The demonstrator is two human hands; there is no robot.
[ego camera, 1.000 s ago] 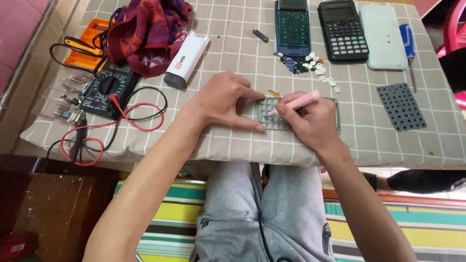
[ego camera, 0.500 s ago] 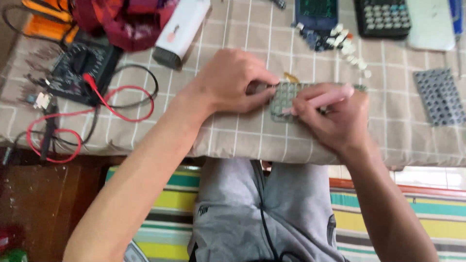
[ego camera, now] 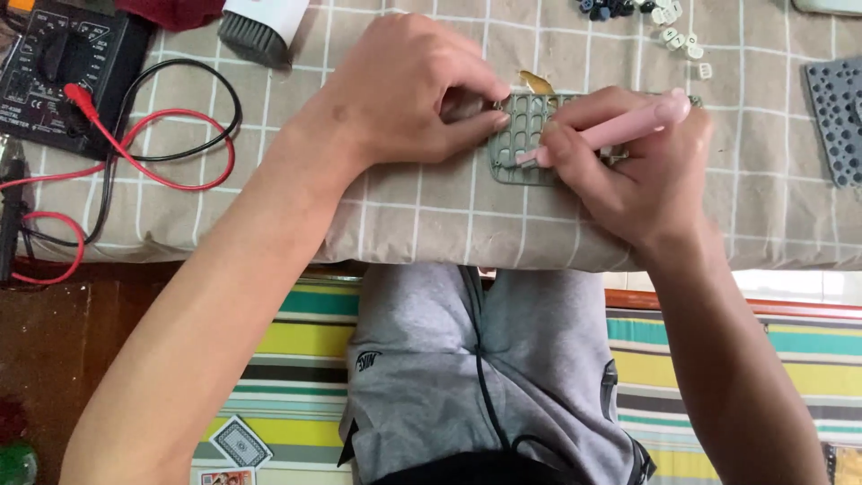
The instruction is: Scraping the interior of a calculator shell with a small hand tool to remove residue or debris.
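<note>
A grey-green panel with a grid of holes (ego camera: pixel 521 135) lies flat on the checked tablecloth (ego camera: pixel 404 207) near the table's front edge. My left hand (ego camera: pixel 409 85) pinches its left edge with thumb and fingers. My right hand (ego camera: pixel 628 166) covers the panel's right part and grips a pink pen-shaped tool (ego camera: pixel 620 130), whose tip rests on the panel. A small yellow-brown scrap (ego camera: pixel 537 83) lies just behind the panel.
A black multimeter (ego camera: pixel 54 63) with red and black leads (ego camera: pixel 162 153) sits at the left. A white brush-like item (ego camera: pixel 260 22) lies behind my left hand. Small loose keys (ego camera: pixel 673 36) and a dark rubber keypad mat (ego camera: pixel 835 112) lie at the right. Below are my grey trousers and a striped mat.
The camera has dipped and come closer, so the far calculators have left view. Both hands stay on the panel; the pink tool's tip has shifted slightly on it.
</note>
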